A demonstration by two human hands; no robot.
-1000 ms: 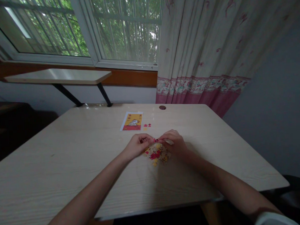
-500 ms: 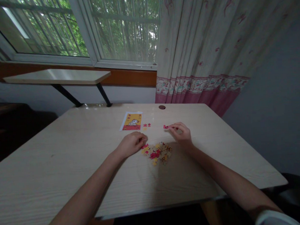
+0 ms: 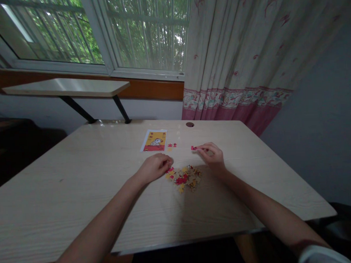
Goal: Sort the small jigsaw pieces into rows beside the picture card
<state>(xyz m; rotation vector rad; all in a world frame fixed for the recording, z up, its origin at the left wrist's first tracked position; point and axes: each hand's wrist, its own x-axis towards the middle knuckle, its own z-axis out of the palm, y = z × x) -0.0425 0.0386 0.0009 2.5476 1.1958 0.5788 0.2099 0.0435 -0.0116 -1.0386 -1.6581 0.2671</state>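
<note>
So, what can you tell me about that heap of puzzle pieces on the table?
The heap of puzzle pieces is a loose, low pile of small, flat pieces that look like cardboard. Many look plain tan; others are red or yellow, and some carry dark or white markings. They lie jumbled, with a red patch around the middle and yellow at the near edge. It rests on the pale, wood-grained table. The left hand is at its far left edge; whether it touches a piece is unclear.

Got a red piece (image 3: 193, 148) pinched in the right hand (image 3: 211, 157), kinda messy jigsaw heap (image 3: 183, 179) at the piece's 7 o'clock.
</note>
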